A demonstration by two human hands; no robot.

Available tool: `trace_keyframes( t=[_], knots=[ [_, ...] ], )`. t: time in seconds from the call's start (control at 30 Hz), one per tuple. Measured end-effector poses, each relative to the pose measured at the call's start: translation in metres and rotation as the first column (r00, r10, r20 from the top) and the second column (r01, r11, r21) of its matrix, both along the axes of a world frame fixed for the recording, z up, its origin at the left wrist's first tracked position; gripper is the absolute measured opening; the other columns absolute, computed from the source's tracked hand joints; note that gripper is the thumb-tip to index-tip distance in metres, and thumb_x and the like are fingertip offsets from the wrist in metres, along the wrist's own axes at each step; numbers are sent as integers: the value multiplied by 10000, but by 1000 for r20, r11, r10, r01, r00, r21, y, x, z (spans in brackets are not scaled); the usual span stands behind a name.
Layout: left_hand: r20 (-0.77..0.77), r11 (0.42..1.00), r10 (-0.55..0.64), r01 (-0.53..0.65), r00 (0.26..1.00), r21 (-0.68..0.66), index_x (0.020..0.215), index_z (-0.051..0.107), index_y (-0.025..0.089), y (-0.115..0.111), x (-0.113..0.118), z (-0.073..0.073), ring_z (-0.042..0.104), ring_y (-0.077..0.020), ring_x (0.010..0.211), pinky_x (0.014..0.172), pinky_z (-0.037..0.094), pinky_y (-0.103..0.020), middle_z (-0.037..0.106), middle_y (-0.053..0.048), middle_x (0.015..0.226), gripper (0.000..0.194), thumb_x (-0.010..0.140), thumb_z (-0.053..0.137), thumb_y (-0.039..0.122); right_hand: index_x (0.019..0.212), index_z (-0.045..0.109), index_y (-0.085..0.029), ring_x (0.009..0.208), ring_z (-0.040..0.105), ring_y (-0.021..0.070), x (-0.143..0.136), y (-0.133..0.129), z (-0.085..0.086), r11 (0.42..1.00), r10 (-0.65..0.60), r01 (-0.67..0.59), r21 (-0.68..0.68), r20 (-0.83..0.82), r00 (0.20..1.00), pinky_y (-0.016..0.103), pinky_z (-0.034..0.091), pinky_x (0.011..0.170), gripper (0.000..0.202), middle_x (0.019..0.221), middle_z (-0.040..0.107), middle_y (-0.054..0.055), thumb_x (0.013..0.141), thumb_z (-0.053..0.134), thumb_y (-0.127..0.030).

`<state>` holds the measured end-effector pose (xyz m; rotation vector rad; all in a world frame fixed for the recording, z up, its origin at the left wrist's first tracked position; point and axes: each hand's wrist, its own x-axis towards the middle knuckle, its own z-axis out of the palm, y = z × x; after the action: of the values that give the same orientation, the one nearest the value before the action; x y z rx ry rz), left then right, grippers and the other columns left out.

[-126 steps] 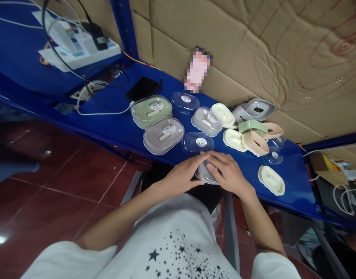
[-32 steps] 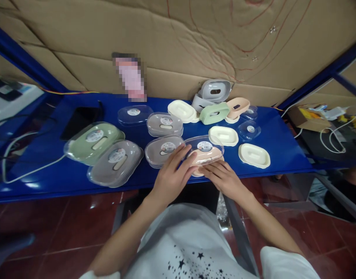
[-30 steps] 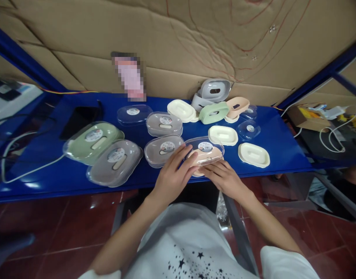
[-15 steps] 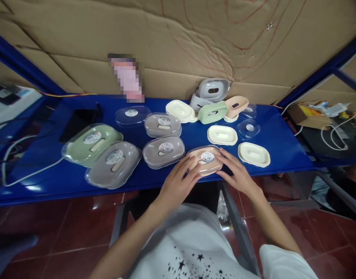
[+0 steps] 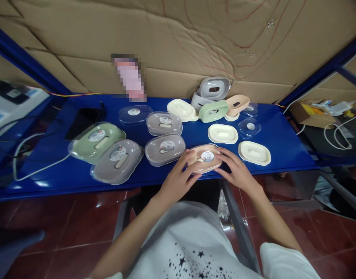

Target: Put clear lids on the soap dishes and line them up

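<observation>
A peach soap box (image 5: 199,164) with a clear lid and a round label lies at the table's front edge. My left hand (image 5: 180,172) grips its left end, fingers over the lid and thumb at the front. The fingers of my right hand (image 5: 234,170) close around its right end. Just left of it are a greyish soap box (image 5: 165,150) and a similar greyish box (image 5: 163,124) behind, both lidded and labelled. To the right lie a cream inner tray (image 5: 255,152) and another cream tray (image 5: 223,133), with raised centres.
Farther left sit a lidded green box (image 5: 87,145) and a larger lidded grey box (image 5: 111,170). Clear lids (image 5: 134,115) lie at the back left and right. Open grey, green and peach bases (image 5: 214,111) pile up by the cardboard wall (image 5: 178,46). A dark phone-like slab (image 5: 82,123) lies left.
Both hands stay on the peach soap box, with the left fingers shifted slightly along its left end. The view has shifted a little; the other boxes and trays stay in place.
</observation>
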<state>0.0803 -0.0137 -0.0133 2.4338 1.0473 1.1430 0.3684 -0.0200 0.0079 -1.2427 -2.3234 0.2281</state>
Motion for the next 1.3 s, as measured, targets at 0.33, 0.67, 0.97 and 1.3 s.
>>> trace_keyframes(
  t=[0.33,0.67,0.97,1.3],
  knots=[
    [28,978,3,3,1000,-208,1559,445,307,-8,7,3,324,-313,1657,1305,417,-532,334,-135,1753,553,1049,617,177,1590,460,-315,1545,494,335,-5,8,5,998,-44,42,-48,-51,998,583,478,1243,565,1644,504,141,1057,638,-376],
    [-156,888,451,-425,879,175,1570,541,257,-12,-47,11,435,-460,1568,1199,444,-691,472,-206,1679,572,1017,682,224,1571,526,-270,1421,611,388,-31,44,1,952,-288,287,104,-3,958,605,555,1155,519,1580,549,180,1083,559,-444],
    [-229,911,407,-374,884,176,1609,495,227,-20,-47,3,436,-460,1571,1203,452,-684,468,-221,1682,626,1019,700,273,1615,494,-189,1506,537,360,-9,73,4,930,-359,352,110,56,931,612,441,1239,536,1623,554,191,1121,465,-397],
    [-192,938,289,-237,938,254,1671,418,247,-20,-15,2,397,-424,1604,1289,333,-693,418,-207,1722,732,1001,713,212,1614,486,-343,1496,564,255,12,-12,8,994,-109,109,6,2,994,595,385,1300,492,1571,634,59,1129,447,-270]
  ],
)
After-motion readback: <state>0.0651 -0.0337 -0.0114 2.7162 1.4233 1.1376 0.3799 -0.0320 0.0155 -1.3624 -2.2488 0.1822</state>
